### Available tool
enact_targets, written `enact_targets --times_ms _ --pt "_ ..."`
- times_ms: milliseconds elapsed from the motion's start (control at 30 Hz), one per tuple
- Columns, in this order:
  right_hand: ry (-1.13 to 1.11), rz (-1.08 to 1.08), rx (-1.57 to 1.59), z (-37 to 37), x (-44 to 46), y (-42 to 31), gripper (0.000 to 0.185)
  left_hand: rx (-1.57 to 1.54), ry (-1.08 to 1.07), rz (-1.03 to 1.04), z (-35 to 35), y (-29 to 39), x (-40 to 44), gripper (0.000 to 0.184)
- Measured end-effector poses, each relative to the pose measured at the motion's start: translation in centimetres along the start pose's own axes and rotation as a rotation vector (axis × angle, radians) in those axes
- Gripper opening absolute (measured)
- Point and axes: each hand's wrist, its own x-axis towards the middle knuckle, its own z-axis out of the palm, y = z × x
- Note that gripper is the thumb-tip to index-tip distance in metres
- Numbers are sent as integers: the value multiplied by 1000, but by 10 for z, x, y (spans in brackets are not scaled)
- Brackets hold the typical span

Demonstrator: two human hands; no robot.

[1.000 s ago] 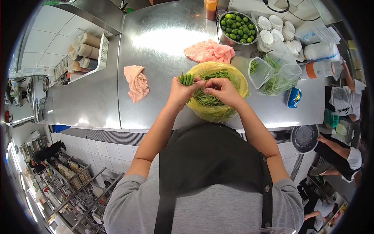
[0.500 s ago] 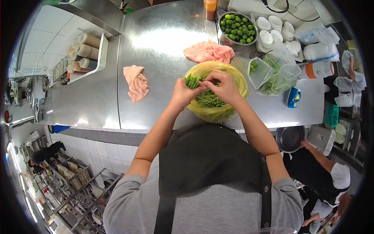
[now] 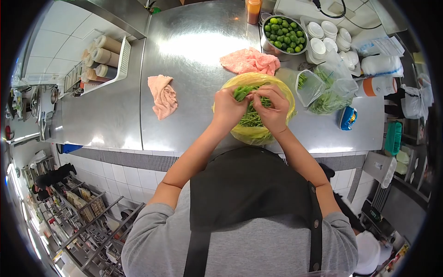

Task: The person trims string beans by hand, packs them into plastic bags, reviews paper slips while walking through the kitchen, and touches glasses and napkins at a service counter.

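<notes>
A bowl-shaped container lined with a yellow plastic bag (image 3: 251, 136) stands at the table's front edge in front of me. Thin cut green stalks (image 3: 251, 120) fill its inside. Over its left side, my left hand (image 3: 229, 110) is closed around a small bunch of green stalks (image 3: 242, 93), whose ends stick out above the fingers. My right hand (image 3: 273, 110) meets it over the bowl, thumb and fingers pinched at the bunch. The exact pinch point is partly hidden by the fingers.
Right of the bowl lie clear bags of green stalks (image 3: 326, 102) and a blue packet (image 3: 348, 118). Behind stand a steel bowl of limes (image 3: 284, 34), an orange bottle (image 3: 253, 11) and stacked white dishes (image 3: 317, 48). Pink cloths (image 3: 163, 97) (image 3: 251, 61) and a bottle basket (image 3: 121, 64) are also there.
My left hand has shifted slightly right and turned, tilting the bunch. My right hand has dropped a little lower. A co-worker holding a dark pan at the right has gone from that spot.
</notes>
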Motion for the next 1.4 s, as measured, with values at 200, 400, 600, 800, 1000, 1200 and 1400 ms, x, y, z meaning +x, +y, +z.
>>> enact_targets --times_ms 200,400,600,800,1000,1200,1400 --pt "18 38 73 -20 30 -38 15 -211 -30 -450 -24 -27 14 16" --pt "-175 645 500 -14 17 -12 9 -988 23 -562 -56 -51 24 16" --pt "-359 685 515 7 -13 10 23 -982 70 -520 -58 -37 27 16" --pt "-379 788 498 14 -10 -6 14 -893 130 -466 -50 -38 24 23" --pt "-329 685 486 12 -2 2 11 -898 165 -377 -32 -15 17 19" --pt "-304 622 21 4 5 13 17 -654 127 -188 -20 5 11 15" --pt "-275 568 -318 -16 9 34 16 -855 81 -350 -23 -1 22 19"
